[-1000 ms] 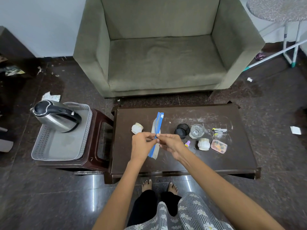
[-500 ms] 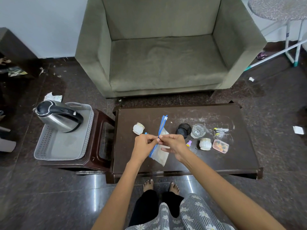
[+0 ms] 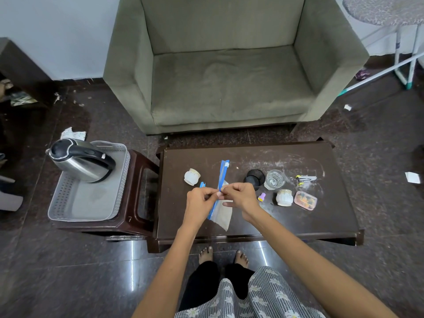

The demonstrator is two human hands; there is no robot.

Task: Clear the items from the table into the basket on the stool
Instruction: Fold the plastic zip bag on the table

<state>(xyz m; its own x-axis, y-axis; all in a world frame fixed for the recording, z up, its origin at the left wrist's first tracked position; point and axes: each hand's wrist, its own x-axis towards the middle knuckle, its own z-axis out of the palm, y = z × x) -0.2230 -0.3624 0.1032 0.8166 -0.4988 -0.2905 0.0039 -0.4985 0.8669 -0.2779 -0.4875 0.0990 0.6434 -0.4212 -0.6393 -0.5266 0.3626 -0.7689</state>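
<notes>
Over the dark table (image 3: 321, 223) both hands pinch the blue zip strip of a clear zip bag (image 3: 223, 211). My left hand (image 3: 200, 201) and my right hand (image 3: 239, 195) meet fingertip to fingertip at the strip's middle. On the table lie a white cup (image 3: 191, 176) on its side, a black lid (image 3: 254, 177), a glass (image 3: 274, 179), a small purple-capped item (image 3: 261, 196), a second white cup (image 3: 284, 197), a small clear box (image 3: 305, 200) and some clips (image 3: 305, 179). The grey basket (image 3: 68, 212) sits on the brown stool (image 3: 140, 216) to the left, with a steel kettle (image 3: 80, 160) in it.
A green sofa (image 3: 229, 76) stands behind the table. White frame legs (image 3: 403, 53) stand at the far right. Paper scraps (image 3: 413, 177) lie on the dark floor. My bare feet (image 3: 223, 254) are at the table's near edge.
The zip bag has opened out, its clear body now hanging below the blue strip. Both hands keep their pinch and have barely shifted.
</notes>
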